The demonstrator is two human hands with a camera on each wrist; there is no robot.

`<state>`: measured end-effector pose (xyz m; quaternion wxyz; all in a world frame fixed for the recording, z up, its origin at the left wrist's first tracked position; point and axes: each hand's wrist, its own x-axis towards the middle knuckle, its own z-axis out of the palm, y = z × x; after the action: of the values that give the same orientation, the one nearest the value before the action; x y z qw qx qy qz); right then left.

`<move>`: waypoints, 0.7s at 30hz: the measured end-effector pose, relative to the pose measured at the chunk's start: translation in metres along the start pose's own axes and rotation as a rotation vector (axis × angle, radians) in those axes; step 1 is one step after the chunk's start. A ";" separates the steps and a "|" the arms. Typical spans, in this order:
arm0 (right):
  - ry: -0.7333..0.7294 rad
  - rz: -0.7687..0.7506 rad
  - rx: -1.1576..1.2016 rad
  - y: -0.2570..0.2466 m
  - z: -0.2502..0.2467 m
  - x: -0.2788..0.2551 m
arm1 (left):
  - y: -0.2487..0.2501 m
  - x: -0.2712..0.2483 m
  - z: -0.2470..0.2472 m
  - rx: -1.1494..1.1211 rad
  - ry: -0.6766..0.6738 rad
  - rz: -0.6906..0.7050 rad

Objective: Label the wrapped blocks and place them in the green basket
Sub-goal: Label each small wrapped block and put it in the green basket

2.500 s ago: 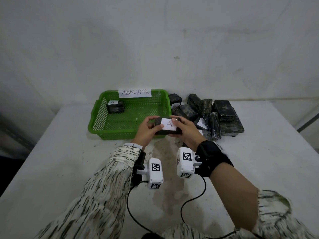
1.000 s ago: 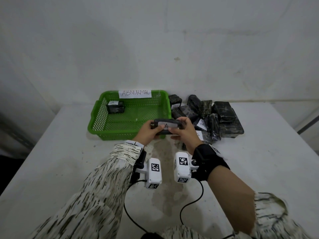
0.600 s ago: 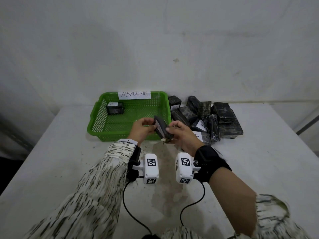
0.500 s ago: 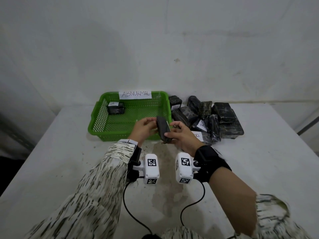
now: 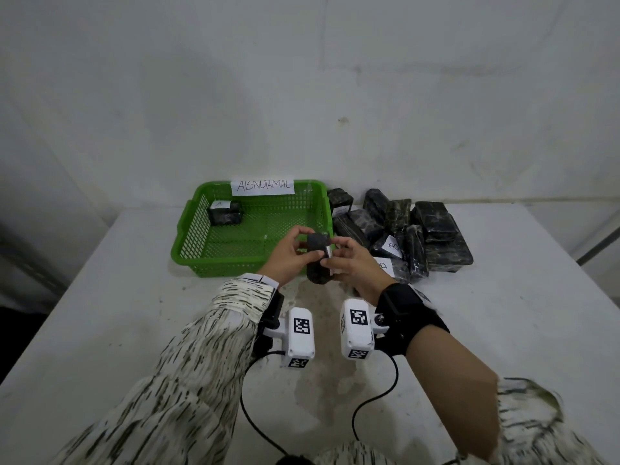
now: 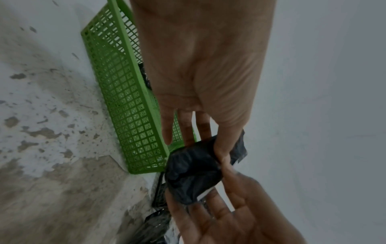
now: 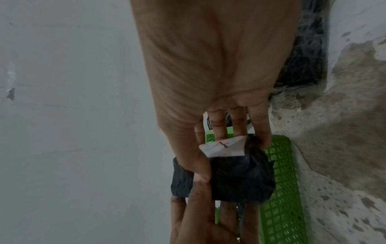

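Both hands hold one black wrapped block (image 5: 318, 263) on end, just above the near right corner of the green basket (image 5: 214, 263). My left hand (image 5: 299, 241) pinches its top end, thumb on the wrap (image 6: 194, 175). On the other side, my right hand (image 5: 330, 255) grips it with fingers and thumb. The right wrist view shows a white paper label (image 7: 225, 147) on the block (image 7: 236, 178), partly under my fingers. Another wrapped block (image 5: 224, 213) marked A lies in the basket's far left corner.
A pile of several wrapped blocks (image 5: 409, 233), some with white labels, lies right of the basket against the wall. A paper sign reading ABNORMAL (image 5: 262, 186) hangs on the basket's far rim. The white table (image 5: 117, 313) is stained near me. Cables trail from both wrist cameras.
The block lay flat between my hands with its A label facing up. It has been turned onto its end, and the label now faces the right hand.
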<state>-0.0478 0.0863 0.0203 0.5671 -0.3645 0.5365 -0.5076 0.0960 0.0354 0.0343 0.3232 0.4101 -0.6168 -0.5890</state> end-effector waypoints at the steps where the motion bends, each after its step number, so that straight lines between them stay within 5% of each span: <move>1: 0.013 -0.002 0.005 -0.002 -0.001 0.000 | 0.000 -0.001 0.001 -0.001 -0.012 0.008; 10: 0.045 -0.060 0.001 -0.002 -0.003 0.001 | 0.001 -0.006 -0.002 -0.023 -0.101 -0.020; 14: 0.072 -0.180 -0.105 0.000 -0.003 0.003 | 0.000 -0.005 -0.001 -0.070 -0.102 -0.170; 21: -0.154 -0.183 -0.301 0.000 0.000 0.001 | -0.003 -0.002 0.005 -0.235 -0.012 -0.341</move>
<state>-0.0484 0.0849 0.0199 0.4972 -0.5301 0.5260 -0.4417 0.0935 0.0398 0.0309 0.2606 0.4645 -0.4673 -0.7056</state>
